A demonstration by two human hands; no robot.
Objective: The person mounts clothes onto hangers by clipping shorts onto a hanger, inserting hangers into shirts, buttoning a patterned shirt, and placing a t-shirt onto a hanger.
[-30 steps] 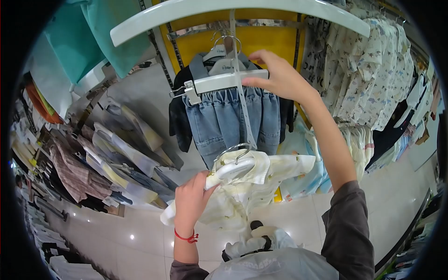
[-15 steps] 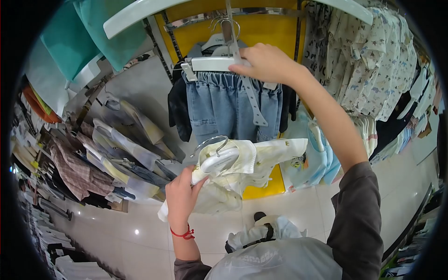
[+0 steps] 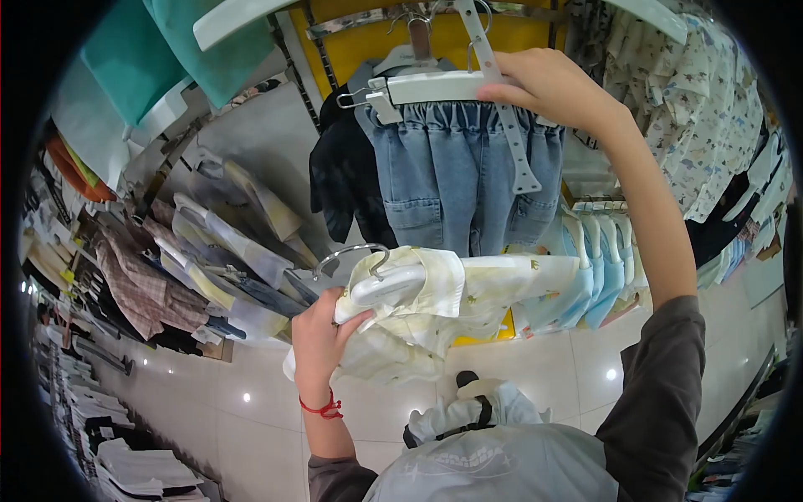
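With my right hand (image 3: pixel 548 88) I grip a white clip hanger (image 3: pixel 435 87) near its middle, fingers closed round the bar. From its clips hang blue denim pants (image 3: pixel 456 184) with a gathered waist, and a perforated white strip (image 3: pixel 512 146) hangs in front of them. Lower down, my left hand (image 3: pixel 322 335) is closed on the shoulder of a pale yellow printed shirt (image 3: pixel 502 284). That shirt sits on a white hanger (image 3: pixel 389 286) whose metal hook points up and left. A black garment (image 3: pixel 347 176) hangs behind the pants.
Shirts on hangers (image 3: pixel 238 243) fill the left rack. Light blue tops (image 3: pixel 598 276) hang low on the right, below printed white shirts (image 3: pixel 694 109). A large white hanger with teal garments (image 3: pixel 205 63) is overhead at left. Folded clothes (image 3: pixel 138 468) lie at lower left.
My right hand has moved right with the clip hanger and denim pants, which now hang farther from the dark garment behind. My left hand, still on the yellow shirt, has shifted slightly left.
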